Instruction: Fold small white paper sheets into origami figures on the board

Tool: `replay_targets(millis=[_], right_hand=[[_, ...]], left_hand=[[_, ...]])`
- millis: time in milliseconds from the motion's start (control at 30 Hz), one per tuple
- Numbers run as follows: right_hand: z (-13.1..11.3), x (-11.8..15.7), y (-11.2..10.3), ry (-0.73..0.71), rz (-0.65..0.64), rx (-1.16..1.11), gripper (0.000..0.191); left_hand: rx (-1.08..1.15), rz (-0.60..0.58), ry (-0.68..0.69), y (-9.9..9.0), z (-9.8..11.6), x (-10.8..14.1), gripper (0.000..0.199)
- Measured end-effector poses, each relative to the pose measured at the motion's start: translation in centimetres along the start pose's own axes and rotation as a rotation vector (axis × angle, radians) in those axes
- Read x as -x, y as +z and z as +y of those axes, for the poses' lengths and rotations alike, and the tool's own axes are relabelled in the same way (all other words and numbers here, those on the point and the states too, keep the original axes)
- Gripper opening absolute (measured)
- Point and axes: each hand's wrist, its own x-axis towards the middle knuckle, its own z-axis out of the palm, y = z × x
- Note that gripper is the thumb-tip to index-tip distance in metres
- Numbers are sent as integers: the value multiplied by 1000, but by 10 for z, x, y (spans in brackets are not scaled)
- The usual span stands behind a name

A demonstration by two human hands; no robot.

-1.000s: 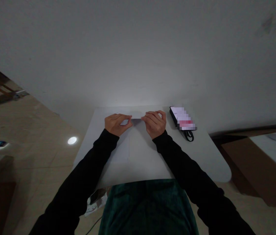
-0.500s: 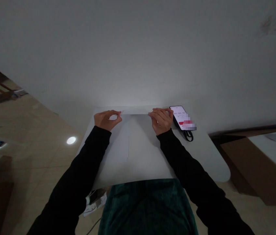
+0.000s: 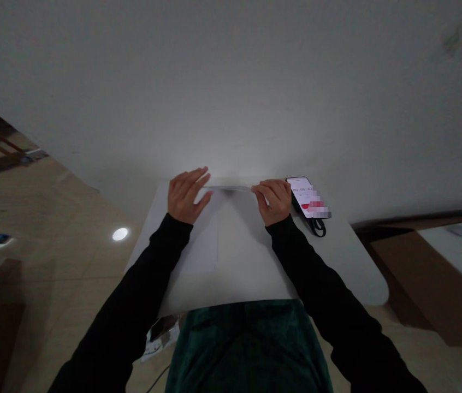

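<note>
A thin white strip of what looks like paper (image 3: pixel 231 188) stretches between my hands, seen nearly edge-on above the far part of the white table (image 3: pixel 251 273). My right hand (image 3: pixel 272 201) pinches the strip's right end between thumb and fingertips. At the other end, the fingers of my left hand (image 3: pixel 187 195) are spread and its thumb stands apart. The strip's left end reaches into that gap; whether it touches the skin is hard to see. A white paper sheet (image 3: pixel 198 245) lies flat on the table below my left hand.
A phone (image 3: pixel 302 194) showing a timer lies right of my right hand, with a black strap loop (image 3: pixel 318 227) beside it. A pale wall (image 3: pixel 231 93) rises behind the table. To the right stands a brown box-like piece (image 3: pixel 427 284) with a white top.
My left hand has gone from a pinch to spread fingers and shifted slightly right. The strip has tilted to a narrower edge-on look. My right hand keeps its pinch.
</note>
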Motion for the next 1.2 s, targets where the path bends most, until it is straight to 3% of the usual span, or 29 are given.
replay_targets(millis=[67,133,267,367,433,533,667,833,1033,1200], right_hand=[[-3,0,-1,-35,-31,-50,16],[-7,0,-3,-58,-55,-117,15],[-15,-4,-12,38,-60,-274,14],[-11,-5,-10,330,0,-453,30],[-4,-3,-2,571,15,-667,28],[5,-1,10,959,-47,-1062,31],[4,-6,8,1187,-105,-1447,37],[-1,-7,-3,1216,-163,-1591,38],[3,2,1,1070,-206,-1527,37],[6,5,6,1075,-193,-1464,38]], left_hand=[[41,-113,130,7,19,-2,34],[108,-159,163,12,28,0,27],[185,-138,44,12,27,6,22],[174,69,-204,7,25,4,18],[213,194,-418,6,26,1,17],[398,258,-654,8,29,-5,19],[604,294,-822,10,33,-10,21],[679,301,-909,12,33,-10,21],[716,283,-930,17,34,-6,23],[753,278,-945,19,36,-4,25]])
